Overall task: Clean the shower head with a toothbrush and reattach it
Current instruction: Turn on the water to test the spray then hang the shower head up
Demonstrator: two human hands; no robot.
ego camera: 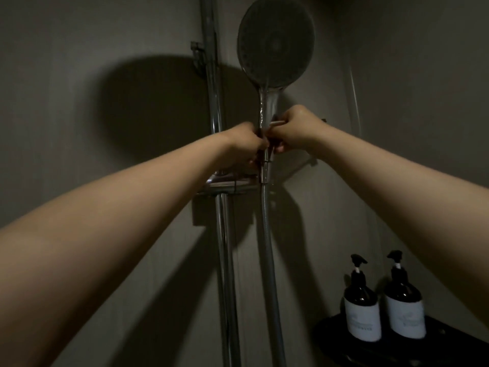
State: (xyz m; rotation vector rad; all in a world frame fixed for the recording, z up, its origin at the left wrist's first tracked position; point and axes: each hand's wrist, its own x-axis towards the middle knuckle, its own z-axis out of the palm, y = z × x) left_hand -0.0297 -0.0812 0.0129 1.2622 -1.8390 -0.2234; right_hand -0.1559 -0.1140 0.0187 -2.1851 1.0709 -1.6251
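The round dark shower head stands upright high on the wall, its chrome handle running down between my two hands. My left hand is closed around the lower part of the handle, at the holder. My right hand is closed on the same spot from the right, and a thin pale stick, probably the toothbrush, pokes out of its fist. The metal hose hangs down from the handle's end. The holder itself is hidden behind my fingers.
A chrome riser rail runs vertically just left of the handle, with a mixer bar below my hands. Two dark pump bottles stand on a black corner shelf at lower right. The room is dim.
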